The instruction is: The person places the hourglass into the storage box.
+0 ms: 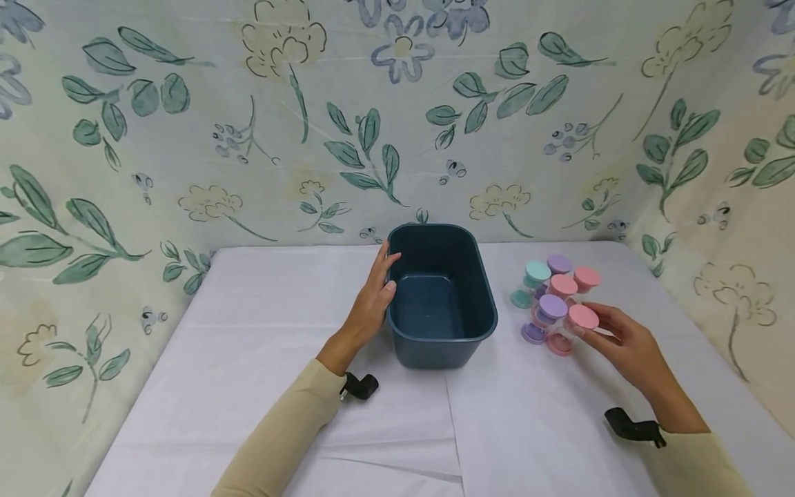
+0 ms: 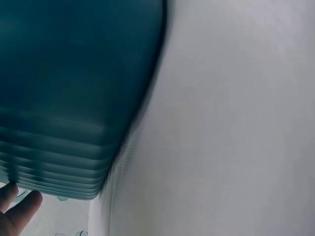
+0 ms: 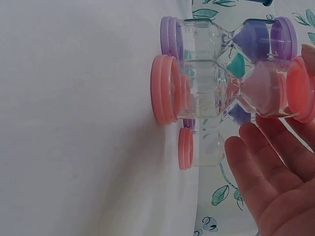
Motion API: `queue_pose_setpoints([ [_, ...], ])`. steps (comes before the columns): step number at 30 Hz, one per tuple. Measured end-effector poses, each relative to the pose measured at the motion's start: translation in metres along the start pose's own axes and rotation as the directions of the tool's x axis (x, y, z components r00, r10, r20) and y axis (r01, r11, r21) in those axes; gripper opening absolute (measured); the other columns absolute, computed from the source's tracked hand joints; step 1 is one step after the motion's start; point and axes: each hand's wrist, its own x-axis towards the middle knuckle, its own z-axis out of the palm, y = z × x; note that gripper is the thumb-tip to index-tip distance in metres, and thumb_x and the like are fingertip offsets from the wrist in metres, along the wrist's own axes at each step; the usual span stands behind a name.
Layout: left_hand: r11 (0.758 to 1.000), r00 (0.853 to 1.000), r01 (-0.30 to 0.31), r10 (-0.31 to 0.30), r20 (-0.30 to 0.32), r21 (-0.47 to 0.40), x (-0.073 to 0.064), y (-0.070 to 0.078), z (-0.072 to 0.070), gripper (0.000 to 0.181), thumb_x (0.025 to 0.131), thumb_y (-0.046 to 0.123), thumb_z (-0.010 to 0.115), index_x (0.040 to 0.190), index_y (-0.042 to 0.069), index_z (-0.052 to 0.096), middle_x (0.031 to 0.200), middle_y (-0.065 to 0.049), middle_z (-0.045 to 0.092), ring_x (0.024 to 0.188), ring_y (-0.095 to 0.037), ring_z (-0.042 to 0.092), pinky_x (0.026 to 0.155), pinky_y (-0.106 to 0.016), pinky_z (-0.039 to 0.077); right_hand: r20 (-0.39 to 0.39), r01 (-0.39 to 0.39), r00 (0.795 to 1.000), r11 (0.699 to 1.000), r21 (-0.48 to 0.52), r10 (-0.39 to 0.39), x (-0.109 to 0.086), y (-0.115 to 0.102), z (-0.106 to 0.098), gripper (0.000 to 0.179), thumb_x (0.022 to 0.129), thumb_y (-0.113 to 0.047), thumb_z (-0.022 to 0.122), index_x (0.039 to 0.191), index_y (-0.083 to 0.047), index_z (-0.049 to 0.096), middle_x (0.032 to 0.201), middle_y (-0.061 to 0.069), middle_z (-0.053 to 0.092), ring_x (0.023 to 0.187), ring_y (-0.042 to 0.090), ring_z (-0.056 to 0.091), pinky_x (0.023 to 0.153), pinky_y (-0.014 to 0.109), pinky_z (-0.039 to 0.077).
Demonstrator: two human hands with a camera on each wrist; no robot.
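Observation:
A dark blue plastic bin (image 1: 442, 352) stands on the table, its inside bare. My left hand (image 1: 368, 304) rests against the bin's left side, fingers fairly straight along the rim. In the left wrist view two fingertips (image 2: 27, 206) touch the bin's ribbed wall. On the right, several sand timers stand upright in a cluster, with pink, purple and teal caps. My right hand (image 1: 630, 345) pinches the top cap of the nearest pink sand timer (image 3: 202, 93) between thumb and fingers. Beside that one stands a purple sand timer (image 3: 256, 39); a teal sand timer (image 1: 537, 273) is farther back.
White cloth covers the table (image 1: 248, 317), with a fold line running toward the front. Behind it hangs a floral curtain (image 1: 348, 83). A black wrist camera (image 1: 630, 424) sits on the right wrist, another camera (image 1: 362, 386) on the left.

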Motion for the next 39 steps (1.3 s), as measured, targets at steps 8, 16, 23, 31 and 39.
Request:
queue_pose_setpoints([
  [8, 0.999, 1.000, -0.026, 0.027, -0.010, 0.019, -0.001, 0.000, 0.001, 0.070, 0.098, 0.059, 0.021, 0.152, 0.015, 0.027, 0.163, -0.004, 0.002, 0.148, -0.016, 0.005, 0.112, -0.061, 0.018, -0.001, -0.021, 1.000, 0.999, -0.045, 0.021, 0.000, 0.000, -0.002, 0.055, 0.090, -0.031, 0.069, 0.136, -0.006, 0.051, 0.128, 0.023, 0.057, 0.101, -0.021, 0.038, 0.075, 0.000, 0.039],
  [16, 0.999, 0.999, -0.034, 0.034, -0.021, 0.018, -0.002, -0.002, 0.001, 0.067, 0.100, 0.054, 0.022, 0.152, 0.013, 0.026, 0.163, -0.002, 0.002, 0.148, -0.016, 0.005, 0.111, -0.061, 0.019, 0.012, -0.011, 1.000, 0.999, -0.030, 0.012, 0.000, -0.001, -0.002, 0.054, 0.090, -0.030, 0.068, 0.135, -0.006, 0.050, 0.128, 0.024, 0.057, 0.100, -0.021, 0.039, 0.075, 0.001, 0.041],
  [23, 0.999, 0.999, -0.032, 0.033, -0.017, 0.021, -0.003, -0.004, 0.004, 0.063, 0.100, 0.053, 0.022, 0.152, 0.017, 0.026, 0.163, 0.002, 0.001, 0.147, -0.016, 0.006, 0.111, -0.061, 0.020, 0.006, -0.028, 1.000, 0.997, -0.069, 0.029, -0.003, -0.002, -0.008, 0.055, 0.091, -0.032, 0.067, 0.135, -0.004, 0.050, 0.130, 0.025, 0.056, 0.097, -0.022, 0.036, 0.073, 0.000, 0.040],
  [31, 0.999, 0.999, -0.046, 0.046, -0.023, 0.018, -0.003, -0.005, 0.005, 0.060, 0.101, 0.047, 0.024, 0.152, 0.016, 0.027, 0.163, -0.001, 0.002, 0.148, -0.017, 0.007, 0.110, -0.062, 0.020, -0.013, -0.034, 0.999, 0.996, -0.077, 0.033, -0.006, -0.003, -0.017, 0.056, 0.090, -0.031, 0.067, 0.135, -0.003, 0.049, 0.130, 0.026, 0.055, 0.097, -0.022, 0.038, 0.072, 0.000, 0.040],
  [39, 0.999, 0.999, -0.046, 0.046, -0.027, 0.024, -0.002, -0.004, 0.004, 0.065, 0.099, 0.056, 0.020, 0.152, 0.018, 0.027, 0.163, -0.004, 0.003, 0.148, -0.016, 0.007, 0.111, -0.061, 0.020, -0.025, -0.047, 0.999, 0.996, -0.081, 0.045, -0.004, -0.003, -0.032, 0.056, 0.091, -0.029, 0.067, 0.137, -0.004, 0.049, 0.130, 0.026, 0.054, 0.098, -0.023, 0.040, 0.071, 0.000, 0.041],
])
